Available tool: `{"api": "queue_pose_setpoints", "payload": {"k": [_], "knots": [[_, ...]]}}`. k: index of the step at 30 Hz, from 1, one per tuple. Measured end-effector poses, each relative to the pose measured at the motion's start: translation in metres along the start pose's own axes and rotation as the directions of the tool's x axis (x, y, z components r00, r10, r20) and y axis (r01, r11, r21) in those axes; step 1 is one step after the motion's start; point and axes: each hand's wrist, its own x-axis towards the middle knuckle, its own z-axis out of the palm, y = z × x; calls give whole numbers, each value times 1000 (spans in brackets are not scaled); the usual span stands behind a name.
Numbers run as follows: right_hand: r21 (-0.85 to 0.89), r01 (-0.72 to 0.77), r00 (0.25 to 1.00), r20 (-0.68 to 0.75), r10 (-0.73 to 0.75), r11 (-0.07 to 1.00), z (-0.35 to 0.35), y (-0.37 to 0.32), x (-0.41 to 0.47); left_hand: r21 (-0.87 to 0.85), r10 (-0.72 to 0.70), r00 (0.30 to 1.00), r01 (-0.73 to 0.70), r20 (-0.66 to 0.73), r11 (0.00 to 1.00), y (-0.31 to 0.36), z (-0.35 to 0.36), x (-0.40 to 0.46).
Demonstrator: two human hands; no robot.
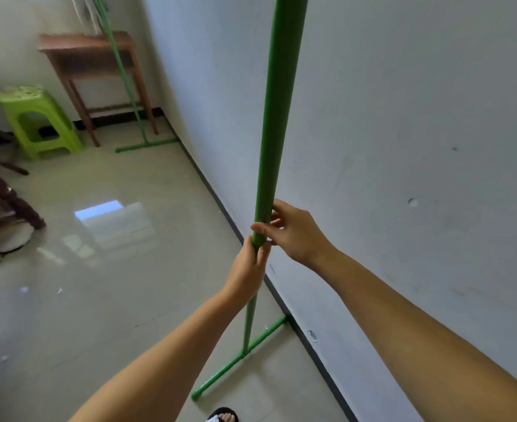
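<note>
A tall green upright pole (277, 117) of a rack stands close to the white wall, on a green floor bar (239, 357). The wide upper tube ends at about hand height, with a thinner green tube (249, 321) running down from it. My left hand (249, 266) grips the thinner tube just under the wide tube's lower end. My right hand (290, 231) holds the wide tube's lower end, thumb across the front and fingers behind it. A second green upright (123, 74) with its own foot bar stands farther along the wall.
A wooden side table (93, 56) stands in the far corner, a lime-green plastic stool (38, 117) left of it. Dark furniture and a person's leg (10, 202) are at the left edge. The tiled floor (114, 284) is glossy. My sandalled foot (223, 417) shows at the bottom.
</note>
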Motion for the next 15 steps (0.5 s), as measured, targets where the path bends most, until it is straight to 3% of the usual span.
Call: {"api": "queue_pose_setpoints", "payload": {"k": [6, 15], "knots": [[-53, 141, 990, 23, -139, 989, -10, 9, -25, -41, -28, 996, 24, -82, 999, 5, 23, -27], [-84, 192, 981, 42, -189, 978, -18, 14, -60, -9, -30, 995, 30, -92, 1000, 3, 42, -60]]}}
